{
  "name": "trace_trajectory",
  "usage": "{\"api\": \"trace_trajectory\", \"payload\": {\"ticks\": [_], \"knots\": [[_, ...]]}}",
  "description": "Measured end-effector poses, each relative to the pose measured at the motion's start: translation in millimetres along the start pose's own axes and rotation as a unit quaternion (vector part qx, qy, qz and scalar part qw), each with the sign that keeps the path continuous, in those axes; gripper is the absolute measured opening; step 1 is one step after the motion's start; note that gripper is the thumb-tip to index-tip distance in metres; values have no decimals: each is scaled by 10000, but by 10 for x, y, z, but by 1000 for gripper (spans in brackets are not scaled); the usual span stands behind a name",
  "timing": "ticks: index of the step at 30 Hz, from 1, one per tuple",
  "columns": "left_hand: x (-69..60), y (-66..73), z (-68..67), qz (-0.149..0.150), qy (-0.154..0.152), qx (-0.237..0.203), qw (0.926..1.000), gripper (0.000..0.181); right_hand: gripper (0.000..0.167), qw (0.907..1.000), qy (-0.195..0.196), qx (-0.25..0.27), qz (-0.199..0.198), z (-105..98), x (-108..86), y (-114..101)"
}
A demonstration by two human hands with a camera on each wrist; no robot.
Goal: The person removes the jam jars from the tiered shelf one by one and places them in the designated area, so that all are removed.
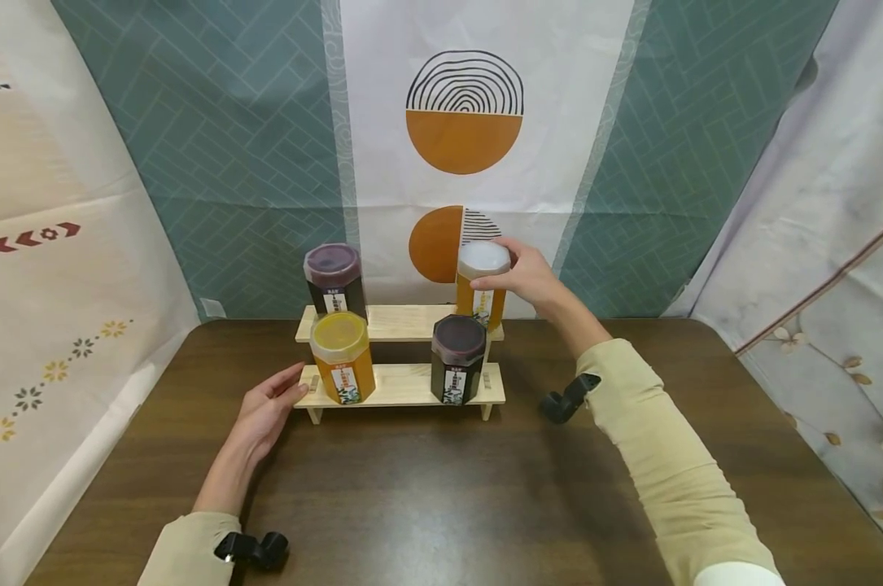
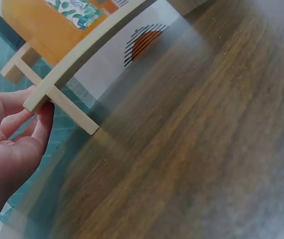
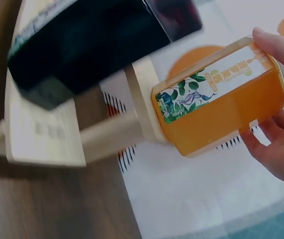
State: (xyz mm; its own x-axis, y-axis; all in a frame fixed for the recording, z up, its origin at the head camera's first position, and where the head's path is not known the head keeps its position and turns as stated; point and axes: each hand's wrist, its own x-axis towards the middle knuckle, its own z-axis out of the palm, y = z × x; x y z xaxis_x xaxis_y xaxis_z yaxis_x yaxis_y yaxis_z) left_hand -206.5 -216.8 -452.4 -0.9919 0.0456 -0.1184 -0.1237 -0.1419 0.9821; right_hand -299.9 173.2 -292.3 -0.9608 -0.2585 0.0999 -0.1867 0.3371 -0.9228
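Right hand (image 1: 525, 278) clamped round white-lidded orange jar (image 1: 479, 303), far right on wooden rack (image 1: 404, 384); left hand (image 1: 267, 411) pinches rack's near left end.

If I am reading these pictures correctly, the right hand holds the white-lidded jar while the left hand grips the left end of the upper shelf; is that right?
Not quite: the left hand grips the left end of the lower shelf, not the upper shelf, as the head view shows. The right hand does hold the white-lidded jar.

Wrinkled beige sleeves (image 1: 653, 439) cover both forearms. Each carries a black wrist camera (image 1: 569, 399). White fabric (image 1: 737, 575) borders the right one.
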Motion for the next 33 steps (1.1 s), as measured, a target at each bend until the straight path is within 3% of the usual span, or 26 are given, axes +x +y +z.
{"api": "trace_trajectory", "payload": {"ticks": [10, 15, 28, 33], "knots": [[-27, -10, 24, -183, 272, -571, 9978, 62, 77, 9996, 216, -63, 187, -538, -129, 163], [-28, -5, 21, -273, 284, -618, 9973, 60, 78, 9987, 205, -274, 376, -661, -202, 346], [-11, -51, 48, -22, 336, -489, 9982, 60, 78, 9968, 93, -218, 760, -579, -304, 1055], [-15, -54, 37, -52, 366, -456, 9983, 59, 78, 9963, 48, -283, 811, -493, -318, 1202]]}}
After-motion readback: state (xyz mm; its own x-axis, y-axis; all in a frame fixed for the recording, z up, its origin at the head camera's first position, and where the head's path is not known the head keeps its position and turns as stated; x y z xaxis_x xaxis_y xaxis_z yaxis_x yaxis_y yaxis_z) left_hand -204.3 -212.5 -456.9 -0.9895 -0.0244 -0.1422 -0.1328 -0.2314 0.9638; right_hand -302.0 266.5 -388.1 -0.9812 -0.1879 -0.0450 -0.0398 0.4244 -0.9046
